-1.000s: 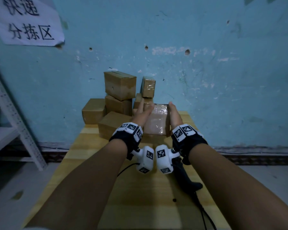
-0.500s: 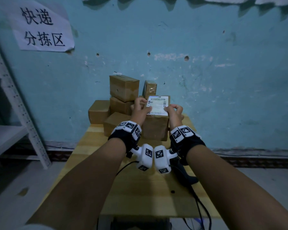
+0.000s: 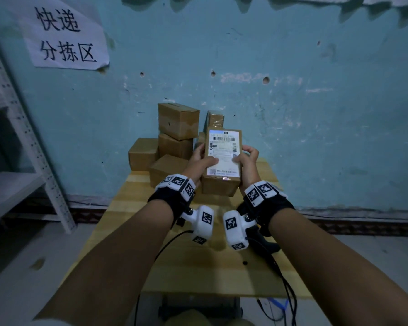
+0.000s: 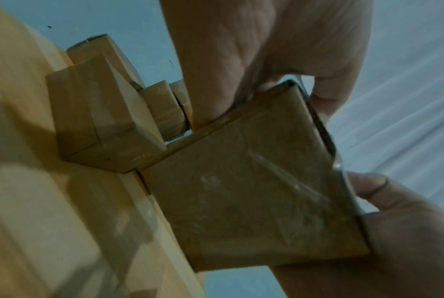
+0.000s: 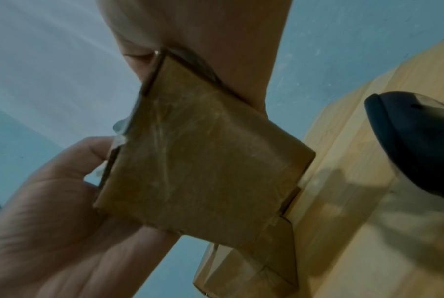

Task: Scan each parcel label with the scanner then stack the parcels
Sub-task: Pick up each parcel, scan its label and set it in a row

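Both hands hold one parcel [image 3: 222, 182] up over the table [image 3: 198, 267]. The left hand [image 3: 199, 162] wraps its left side with the thumb on top, and the right hand [image 3: 247, 161] wraps the right side the same way. It is a small brown cardboard box with shiny clear tape on it, so it may be a bit slippery. It looks light and stiff (the sides do not bend in). Holding the two long sides seems best. A white label [image 3: 224, 152] with black bars faces up. The black scanner [image 5: 417, 139] lies on the wooden table near the right wrist. More brown boxes [image 3: 172, 140] sit piled by the blue wall.
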Demonstrator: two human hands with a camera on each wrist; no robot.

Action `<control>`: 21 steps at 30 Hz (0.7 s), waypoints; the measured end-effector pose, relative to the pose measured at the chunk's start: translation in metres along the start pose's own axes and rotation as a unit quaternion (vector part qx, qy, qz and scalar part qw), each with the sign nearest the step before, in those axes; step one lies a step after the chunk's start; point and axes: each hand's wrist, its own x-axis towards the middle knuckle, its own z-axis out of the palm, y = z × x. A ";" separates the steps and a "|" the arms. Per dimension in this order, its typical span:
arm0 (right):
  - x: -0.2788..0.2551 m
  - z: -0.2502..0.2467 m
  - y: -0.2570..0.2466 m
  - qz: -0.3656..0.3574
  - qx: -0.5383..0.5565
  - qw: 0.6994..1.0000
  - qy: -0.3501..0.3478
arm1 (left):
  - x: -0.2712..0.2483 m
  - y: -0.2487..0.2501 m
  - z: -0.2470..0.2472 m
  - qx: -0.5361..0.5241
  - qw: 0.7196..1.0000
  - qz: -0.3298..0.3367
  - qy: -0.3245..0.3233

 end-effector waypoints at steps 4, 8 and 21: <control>-0.005 0.001 -0.004 -0.032 0.016 0.999 -0.034 | -0.006 -0.002 -0.005 -0.024 1.000 0.007 0.009; -0.003 0.003 -0.005 -0.046 0.009 0.997 -0.067 | -0.008 -0.007 -0.011 -0.034 0.999 0.016 0.016; -0.007 0.006 0.005 0.011 -0.064 0.992 -0.107 | -0.014 -0.016 -0.024 0.023 0.996 -0.037 0.079</control>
